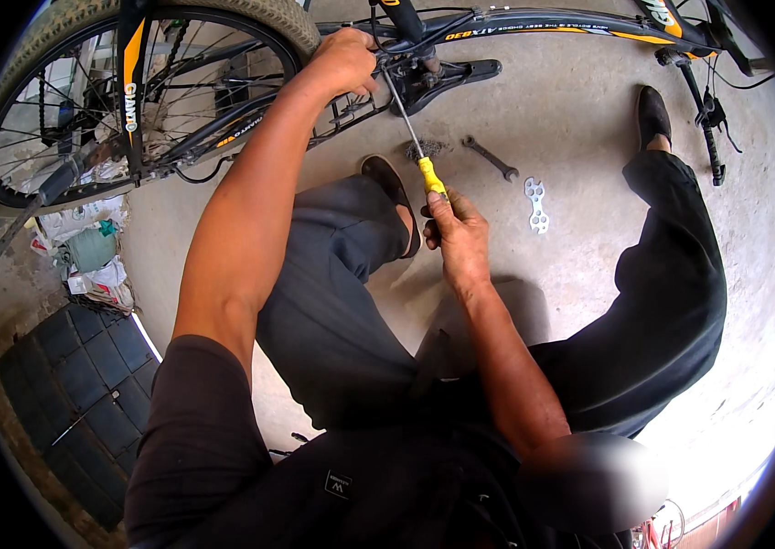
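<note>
A black bicycle with orange and yellow stripes stands upside down, its frame (497, 30) running across the far side. My right hand (459, 233) grips a screwdriver (431, 176) by its yellow handle. The long metal shaft points up and left, its tip reaching the bicycle parts near my left hand. My left hand (348, 62) rests at the frame beside the wheel, fingers curled around something the hand itself hides. The black saddle (451, 80) lies low, close to the floor, just right of the screwdriver's tip.
A spoked wheel (49, 101) with a knobby tyre fills the upper left. On the concrete floor lie a dark wrench (490, 157) and a flat silver multi-hole spanner (536, 205). Dark metal shavings or fluff (438, 146) sit near the screwdriver. Bags (93, 249) are piled at left.
</note>
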### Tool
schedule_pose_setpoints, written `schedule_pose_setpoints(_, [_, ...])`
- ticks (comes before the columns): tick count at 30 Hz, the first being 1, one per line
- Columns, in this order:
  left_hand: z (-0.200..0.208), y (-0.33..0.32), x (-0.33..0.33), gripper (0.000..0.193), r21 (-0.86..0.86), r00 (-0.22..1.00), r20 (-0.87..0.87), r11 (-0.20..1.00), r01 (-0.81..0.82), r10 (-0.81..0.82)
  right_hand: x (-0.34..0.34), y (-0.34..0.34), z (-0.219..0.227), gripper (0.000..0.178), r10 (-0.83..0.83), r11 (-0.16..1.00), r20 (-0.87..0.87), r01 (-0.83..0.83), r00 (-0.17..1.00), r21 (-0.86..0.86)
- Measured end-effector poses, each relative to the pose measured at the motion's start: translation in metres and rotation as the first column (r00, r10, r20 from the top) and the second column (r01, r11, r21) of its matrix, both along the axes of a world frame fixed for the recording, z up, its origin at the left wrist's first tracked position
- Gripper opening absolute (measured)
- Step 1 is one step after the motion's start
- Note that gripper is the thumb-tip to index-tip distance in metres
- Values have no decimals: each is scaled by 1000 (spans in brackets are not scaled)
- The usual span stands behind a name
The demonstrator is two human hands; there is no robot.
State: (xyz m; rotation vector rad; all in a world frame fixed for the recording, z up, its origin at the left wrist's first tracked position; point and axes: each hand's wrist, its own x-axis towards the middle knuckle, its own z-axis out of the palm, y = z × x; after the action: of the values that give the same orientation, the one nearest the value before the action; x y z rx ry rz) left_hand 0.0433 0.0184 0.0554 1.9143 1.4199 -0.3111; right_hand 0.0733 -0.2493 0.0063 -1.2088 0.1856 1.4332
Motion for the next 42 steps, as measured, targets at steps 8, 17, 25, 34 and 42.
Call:
schedule_pose_setpoints(8, [-5,0,-2,47,25,999,-16,999,47,-46,2,1,4,38,1,1000,-3,-1,1000,-21])
schedule_pose_setpoints(17, [-10,2,-4,49,32,1000,-29,999,-3,4,1,0,4,39,18,1000,1,-18,1000,-4])
schedule_pose_setpoints(25, [-8,0,-5,52,27,1000,17,1000,-8,8,1,0,1,38,0,1000,9,0,1000,-1])
schedule_pose_setpoints(34, [-9,0,-6,49,41,1000,23,999,-6,5,0,0,-2,45,-36,999,69,37,997,-5])
schedule_pose_setpoints(42, [-5,-1,-4,42,-3,1000,26,1000,-15,15,-1,-1,-14,51,-5,998,319,25,948,-56])
